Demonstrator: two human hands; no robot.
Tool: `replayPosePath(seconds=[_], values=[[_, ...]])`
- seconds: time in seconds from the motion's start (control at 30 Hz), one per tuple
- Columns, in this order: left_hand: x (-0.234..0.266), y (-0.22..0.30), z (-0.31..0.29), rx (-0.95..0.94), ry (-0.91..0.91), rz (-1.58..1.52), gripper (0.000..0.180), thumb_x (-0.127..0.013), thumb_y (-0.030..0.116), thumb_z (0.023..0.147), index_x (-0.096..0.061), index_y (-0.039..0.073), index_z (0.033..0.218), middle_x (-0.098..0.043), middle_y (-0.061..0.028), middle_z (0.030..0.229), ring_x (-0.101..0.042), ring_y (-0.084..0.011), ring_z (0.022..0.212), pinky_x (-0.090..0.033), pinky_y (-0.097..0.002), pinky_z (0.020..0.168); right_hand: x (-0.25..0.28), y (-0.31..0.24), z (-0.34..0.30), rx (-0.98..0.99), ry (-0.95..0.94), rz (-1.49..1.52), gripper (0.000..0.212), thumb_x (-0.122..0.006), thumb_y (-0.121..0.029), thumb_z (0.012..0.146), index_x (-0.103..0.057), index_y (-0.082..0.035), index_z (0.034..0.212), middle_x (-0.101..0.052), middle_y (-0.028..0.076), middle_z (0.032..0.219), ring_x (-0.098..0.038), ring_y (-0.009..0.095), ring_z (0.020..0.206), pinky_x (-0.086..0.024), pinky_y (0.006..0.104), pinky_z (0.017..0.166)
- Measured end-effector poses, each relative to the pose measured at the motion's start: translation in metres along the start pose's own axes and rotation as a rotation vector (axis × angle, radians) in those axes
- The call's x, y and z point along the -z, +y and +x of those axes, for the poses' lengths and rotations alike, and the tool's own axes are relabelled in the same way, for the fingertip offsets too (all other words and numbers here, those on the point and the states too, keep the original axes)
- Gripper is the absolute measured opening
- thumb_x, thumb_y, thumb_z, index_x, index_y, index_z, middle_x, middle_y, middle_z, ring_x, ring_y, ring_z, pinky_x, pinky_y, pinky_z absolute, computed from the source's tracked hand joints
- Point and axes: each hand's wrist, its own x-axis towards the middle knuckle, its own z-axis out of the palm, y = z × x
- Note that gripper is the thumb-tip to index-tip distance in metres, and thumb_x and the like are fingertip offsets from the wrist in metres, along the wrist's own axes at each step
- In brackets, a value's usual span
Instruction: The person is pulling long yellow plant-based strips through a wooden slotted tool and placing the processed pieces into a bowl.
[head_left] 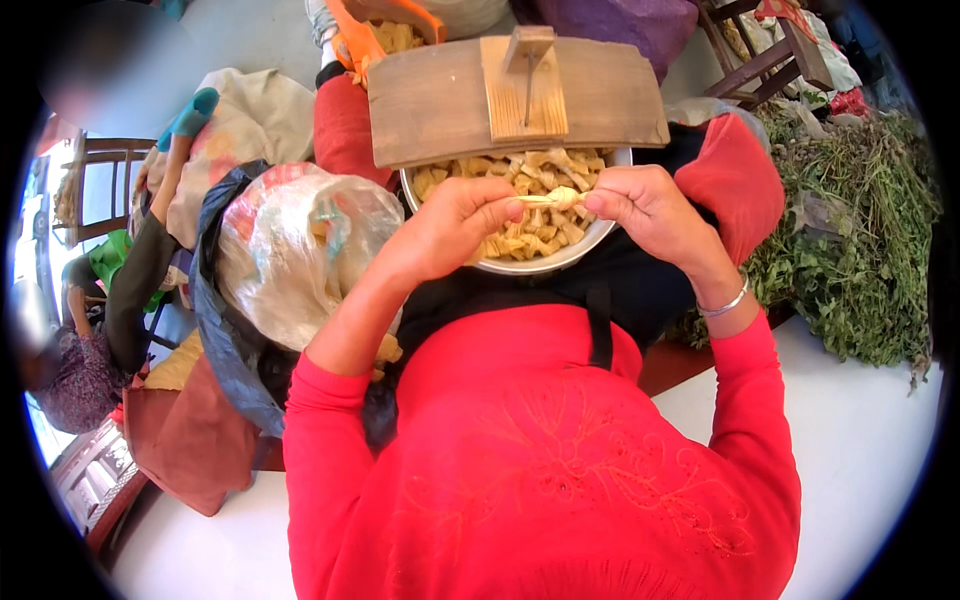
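A pale yellow knotted strip (563,198) is stretched level between my hands, its knot closer to the right. My left hand (455,225) pinches one end between thumb and finger. At the other end, my right hand (648,208) has a similar closed pinch. Right below them is a round metal bowl (545,265) full of tan-yellow pieces (540,235), some of which look knotted. Across the bowl's far side lies a wooden board (425,110), with a small wooden block (529,45) and an upright metal spike (528,95) on it. The board hides part of the bowl.
A clear plastic bag (300,240) inside a dark blue bag (225,290) stands at my left. Cut green plants (850,250) are heaped at the right. Beyond the board is an orange container (357,45). Another person (80,370) sits at far left.
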Motion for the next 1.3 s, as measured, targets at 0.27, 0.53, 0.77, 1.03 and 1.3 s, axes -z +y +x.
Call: replayPosePath(seconds=[0.27, 0.53, 0.77, 1.03, 1.3], values=[[0.038, -0.017, 0.055, 0.091, 0.191, -0.384, 0.019, -0.052, 0.019, 0.098, -0.064, 0.005, 0.104, -0.049, 0.0057, 0.07, -0.037, -0.0024, 0.059, -0.029, -0.0175, 0.052, 0.005, 0.034, 0.039, 0.031, 0.396, -0.176, 0.036, -0.061, -0.023, 0.091, -0.046, 0.002, 0.07, -0.04, 0.015, 0.061, -0.04, 0.028, 0.055, -0.036, 0.0383, 0.053], [0.036, -0.043, 0.094, 0.005, 0.368, -0.013, 0.014, -0.055, 0.018, 0.094, -0.058, 0.005, 0.09, -0.053, 0.001, 0.07, -0.046, -0.0069, 0.06, -0.037, -0.0232, 0.054, 0.005, 0.056, 0.059, -0.128, 0.372, -0.305, 0.033, -0.059, -0.027, 0.09, -0.054, 0.001, 0.072, -0.054, 0.021, 0.07, -0.053, 0.037, 0.064, -0.041, 0.0443, 0.059], [0.033, -0.041, 0.073, -0.015, 0.56, 0.634, 0.015, -0.06, 0.015, 0.089, -0.055, 0.001, 0.09, -0.056, -0.0065, 0.069, -0.057, -0.0143, 0.068, -0.046, -0.0333, 0.063, 0.003, 0.059, 0.035, -0.106, 0.336, -0.588, 0.024, -0.062, -0.029, 0.087, -0.063, -0.005, 0.084, -0.063, 0.012, 0.084, -0.059, 0.033, 0.077, -0.045, 0.0435, 0.069], [-0.026, -0.013, 0.046, 0.028, 0.295, -0.317, 0.019, -0.053, 0.021, 0.097, -0.058, 0.004, 0.09, -0.055, -0.0002, 0.064, -0.05, -0.006, 0.057, -0.041, -0.0228, 0.051, -0.05, 0.007, 0.042, 0.208, 0.641, -0.408, 0.022, -0.064, -0.029, 0.086, -0.066, -0.008, 0.095, -0.065, 0.011, 0.088, -0.062, 0.03, 0.08, -0.047, 0.0398, 0.069], [0.018, 0.014, 0.037, -0.024, 0.163, 0.089, 0.035, -0.051, 0.032, 0.099, -0.065, 0.002, 0.086, -0.05, 0.0047, 0.062, -0.043, -0.0039, 0.056, -0.035, -0.0214, 0.05, -0.032, 0.01, 0.02, -0.12, -0.026, -0.169, 0.025, -0.062, -0.023, 0.09, -0.066, -0.002, 0.078, -0.051, 0.009, 0.056, -0.05, 0.014, 0.048, -0.04, 0.0294, 0.048]])
